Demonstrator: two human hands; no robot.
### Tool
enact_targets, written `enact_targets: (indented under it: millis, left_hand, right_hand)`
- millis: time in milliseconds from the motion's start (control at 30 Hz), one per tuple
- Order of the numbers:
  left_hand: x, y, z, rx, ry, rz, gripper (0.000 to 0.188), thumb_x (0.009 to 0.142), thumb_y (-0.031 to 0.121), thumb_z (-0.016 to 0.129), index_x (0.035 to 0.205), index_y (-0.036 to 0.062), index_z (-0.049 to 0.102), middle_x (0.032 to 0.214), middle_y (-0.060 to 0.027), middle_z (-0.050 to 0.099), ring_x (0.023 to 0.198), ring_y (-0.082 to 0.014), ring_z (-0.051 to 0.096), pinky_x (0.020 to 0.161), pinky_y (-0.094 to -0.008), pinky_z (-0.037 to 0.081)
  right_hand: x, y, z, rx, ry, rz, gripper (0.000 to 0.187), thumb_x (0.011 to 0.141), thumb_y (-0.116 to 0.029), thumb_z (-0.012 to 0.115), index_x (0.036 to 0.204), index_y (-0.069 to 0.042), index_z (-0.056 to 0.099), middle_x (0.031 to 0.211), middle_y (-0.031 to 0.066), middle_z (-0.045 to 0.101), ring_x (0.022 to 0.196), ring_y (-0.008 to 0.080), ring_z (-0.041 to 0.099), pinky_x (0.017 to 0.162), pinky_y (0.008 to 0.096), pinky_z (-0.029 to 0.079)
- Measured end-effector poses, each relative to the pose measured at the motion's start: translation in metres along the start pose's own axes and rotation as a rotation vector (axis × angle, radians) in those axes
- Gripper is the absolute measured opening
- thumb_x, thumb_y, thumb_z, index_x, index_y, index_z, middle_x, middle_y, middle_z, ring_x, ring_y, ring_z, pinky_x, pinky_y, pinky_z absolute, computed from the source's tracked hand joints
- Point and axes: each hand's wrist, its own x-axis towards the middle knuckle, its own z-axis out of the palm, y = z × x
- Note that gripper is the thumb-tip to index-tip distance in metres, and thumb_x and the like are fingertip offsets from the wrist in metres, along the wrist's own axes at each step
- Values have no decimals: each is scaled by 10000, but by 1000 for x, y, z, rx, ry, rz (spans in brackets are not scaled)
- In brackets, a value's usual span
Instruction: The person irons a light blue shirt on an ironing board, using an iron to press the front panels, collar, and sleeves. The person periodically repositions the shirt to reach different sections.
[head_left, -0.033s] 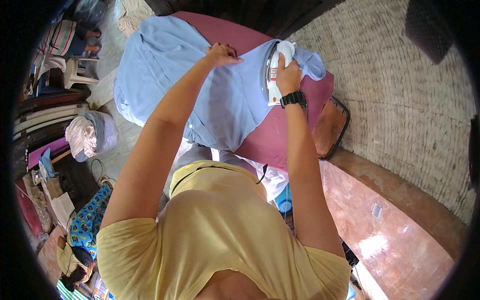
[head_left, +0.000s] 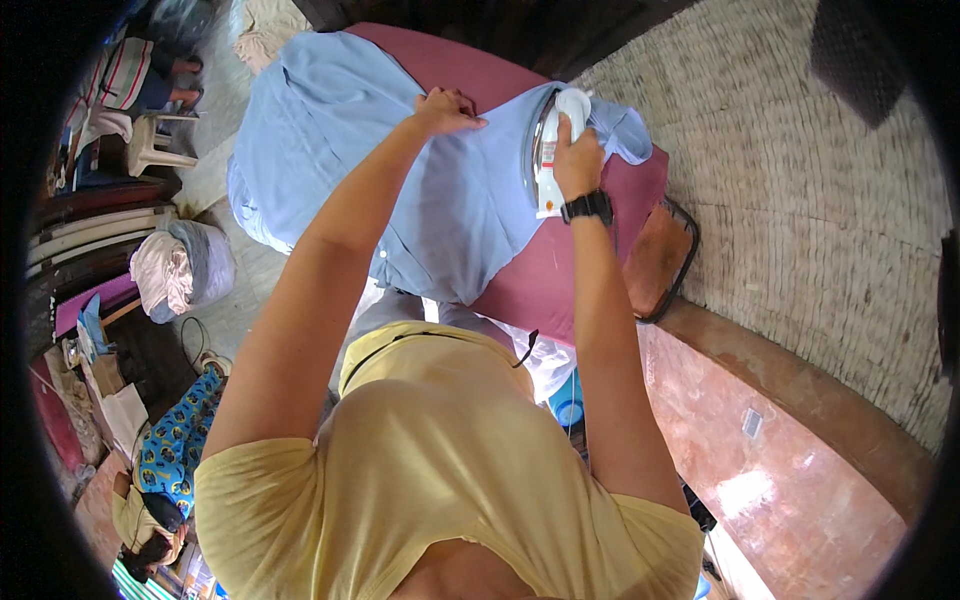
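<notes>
A light blue button shirt point(head_left: 330, 130) lies spread over a maroon-covered ironing board point(head_left: 530, 290), part of it hanging off the left side. My right hand point(head_left: 577, 160) is wrapped round the handle of a white clothes iron point(head_left: 548, 192) with a shiny metal base. The iron rests on a narrow stretch of the shirt, probably a sleeve, near the board's right end. To its left, my left hand point(head_left: 446, 110) lies on the cloth, fingers apart and thumb stretched toward the iron. A black watch point(head_left: 588, 207) is on my right wrist.
A black metal frame point(head_left: 690, 250) sticks out at the board's right end. Bundled cloth point(head_left: 185, 270) and a cream plastic stool point(head_left: 155, 150) stand on the floor at left. Another person point(head_left: 150, 510) is at lower left. A woven wall point(head_left: 790, 190) rises at right.
The iron and my right hand have shifted very slightly toward me. My left hand and the shirt look the same.
</notes>
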Motion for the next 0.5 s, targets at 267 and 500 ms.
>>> enact_targets:
  millis: [267, 500]
  left_hand:
    - [-4, 2, 3, -26, 43, 14, 505, 743, 705, 646, 964, 254, 701, 1191, 19, 591, 1193, -287, 488, 978, -514, 342]
    - [-1, -6, 3, -69, -46, 3, 482, 817, 672, 587, 1049, 252, 638, 1228, 38, 592, 1227, -281, 482, 1000, -538, 336]
  right_hand:
    - [6, -3, 7, 29, -10, -45, 647, 932, -575, 512, 953, 63, 620, 876, 325, 662, 851, 484, 656, 737, 560, 508]
    - [-36, -6, -13, -2, -197, -70, 670, 919, -588, 527, 975, 70, 642, 896, 327, 660, 883, 504, 637, 780, 550, 496]
